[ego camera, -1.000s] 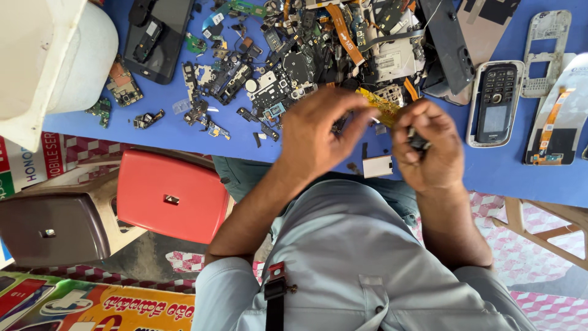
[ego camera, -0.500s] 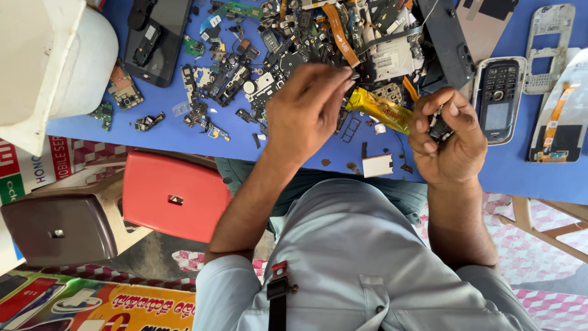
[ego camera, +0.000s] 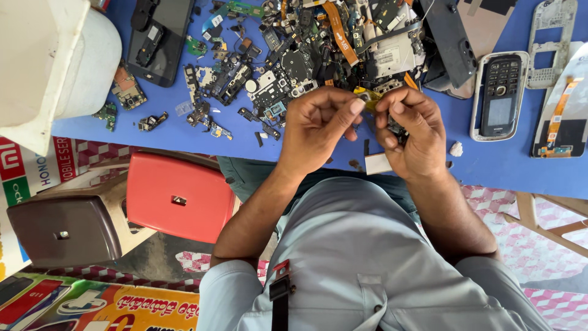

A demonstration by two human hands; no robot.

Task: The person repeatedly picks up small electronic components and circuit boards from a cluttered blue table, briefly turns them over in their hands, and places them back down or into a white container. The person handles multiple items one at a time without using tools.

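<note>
My left hand (ego camera: 318, 125) and my right hand (ego camera: 411, 132) meet above the near edge of a blue table (ego camera: 508, 165). Between their fingertips they pinch a small yellow flex strip (ego camera: 368, 97), most of it hidden by the fingers. My right hand also closes on a small dark part (ego camera: 397, 130) in its palm. Just beyond the hands lies a heap of dismantled phone parts (ego camera: 306, 55), with circuit boards, cables and an orange ribbon.
A grey keypad phone (ego camera: 499, 92) and phone frames (ego camera: 551, 43) lie at the right. A black phone back (ego camera: 160, 37) and a white container (ego camera: 49, 61) sit at the left. Below the table stand a red stool (ego camera: 177, 196) and a brown stool (ego camera: 61, 230).
My hands, apart half a second ago, have come together. My left hand moved right and now shares the grip on the yellow strip with my right hand.
</note>
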